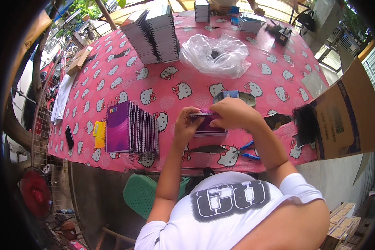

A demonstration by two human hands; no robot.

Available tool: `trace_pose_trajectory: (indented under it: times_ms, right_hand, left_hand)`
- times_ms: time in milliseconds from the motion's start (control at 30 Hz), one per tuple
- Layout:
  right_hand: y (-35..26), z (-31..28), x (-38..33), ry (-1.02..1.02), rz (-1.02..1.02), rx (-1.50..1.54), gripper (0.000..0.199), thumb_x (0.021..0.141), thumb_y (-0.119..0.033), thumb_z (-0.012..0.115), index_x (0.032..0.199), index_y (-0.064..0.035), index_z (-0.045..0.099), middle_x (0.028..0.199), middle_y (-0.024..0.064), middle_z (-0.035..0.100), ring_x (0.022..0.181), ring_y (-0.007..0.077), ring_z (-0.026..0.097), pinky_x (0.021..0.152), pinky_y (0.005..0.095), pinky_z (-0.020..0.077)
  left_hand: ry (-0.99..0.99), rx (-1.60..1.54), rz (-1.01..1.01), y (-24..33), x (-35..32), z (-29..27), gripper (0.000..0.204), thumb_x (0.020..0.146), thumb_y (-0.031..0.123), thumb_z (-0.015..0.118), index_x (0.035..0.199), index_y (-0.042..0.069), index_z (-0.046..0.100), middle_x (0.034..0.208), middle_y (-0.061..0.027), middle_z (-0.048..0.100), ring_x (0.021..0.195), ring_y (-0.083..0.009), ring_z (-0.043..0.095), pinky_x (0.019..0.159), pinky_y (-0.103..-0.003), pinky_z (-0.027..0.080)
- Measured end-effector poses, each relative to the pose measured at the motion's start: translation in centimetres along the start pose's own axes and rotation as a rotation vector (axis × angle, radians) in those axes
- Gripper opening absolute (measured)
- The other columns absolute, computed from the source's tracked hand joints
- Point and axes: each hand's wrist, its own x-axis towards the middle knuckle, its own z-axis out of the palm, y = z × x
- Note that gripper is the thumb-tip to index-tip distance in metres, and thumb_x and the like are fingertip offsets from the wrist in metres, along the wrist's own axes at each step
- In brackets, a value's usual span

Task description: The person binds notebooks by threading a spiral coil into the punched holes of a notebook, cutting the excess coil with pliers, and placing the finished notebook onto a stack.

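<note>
Both hands' grip (212,118) — purple notebook (208,125)

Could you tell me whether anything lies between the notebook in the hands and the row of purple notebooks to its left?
Nothing visible does. The left hand and right hand hold the notebook over the tablecloth, and only bare cloth separates it from the row of purple notebooks. The pliers lie to the other side, near the table edge.

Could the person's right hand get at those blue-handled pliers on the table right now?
Probably yes: the blue-handled pliers lie uncovered just below the right hand, though it is busy on the purple notebook.
</note>
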Motion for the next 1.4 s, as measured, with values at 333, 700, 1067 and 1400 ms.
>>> trace_pose_trajectory:
  times_ms: [333, 700, 1067, 1400]
  right_hand:
    - [-1.0, -0.4, 1.8, -0.278, 0.074, -0.099, 0.035, 0.073, -0.032, 0.072, 0.086, 0.001, 0.069, 0.086, 0.0181, 0.068, 0.085, 0.0345, 0.067, 0.074, 0.0436, 0.0537]
    - [-1.5, 0.2, 0.5, -0.004, 0.035, 0.064, 0.036, 0.072, -0.033, 0.074, 0.087, -0.0005, 0.069, 0.084, 0.0168, 0.068, 0.081, 0.0348, 0.067, 0.071, 0.0429, 0.0542]
    - [-0.7, 4.7, 0.7, 0.402, 0.033, 0.138, 0.023, 0.077, -0.017, 0.071, 0.091, -0.0024, 0.06, 0.089, 0.0135, 0.061, 0.089, 0.0339, 0.06, 0.076, 0.0417, 0.0474]
    - [-1.0, 5.6, 1.0, 0.542, -0.068, 0.09, 0.019, 0.076, -0.015, 0.071, 0.085, -0.0012, 0.062, 0.081, 0.0121, 0.06, 0.084, 0.0325, 0.058, 0.077, 0.0415, 0.046]
  left_hand:
    - [0.037, -0.101, -0.025, 0.3, 0.4, 0.2, 0.03, 0.085, -0.01, 0.062, 0.11, 0.004, 0.052, 0.099, -0.0036, 0.058, 0.093, -0.0107, 0.056, 0.083, -0.025, 0.046]
    - [0.069, -0.011, -0.023, 1.1, -0.6, -1.0, 0.028, 0.087, -0.008, 0.061, 0.114, 0.001, 0.059, 0.1, -0.005, 0.063, 0.092, -0.0104, 0.059, 0.08, -0.025, 0.05]
    - [0.105, -0.031, 0.013, 0.5, -0.6, 0.0, 0.023, 0.086, -0.009, 0.062, 0.107, -0.001, 0.062, 0.101, -0.0049, 0.063, 0.092, -0.0107, 0.06, 0.079, -0.025, 0.052]
    - [0.134, -0.06, 0.057, 0.5, -0.8, -0.1, 0.022, 0.084, -0.013, 0.062, 0.103, -0.003, 0.065, 0.099, -0.0054, 0.062, 0.091, -0.0139, 0.064, 0.079, -0.026, 0.056]
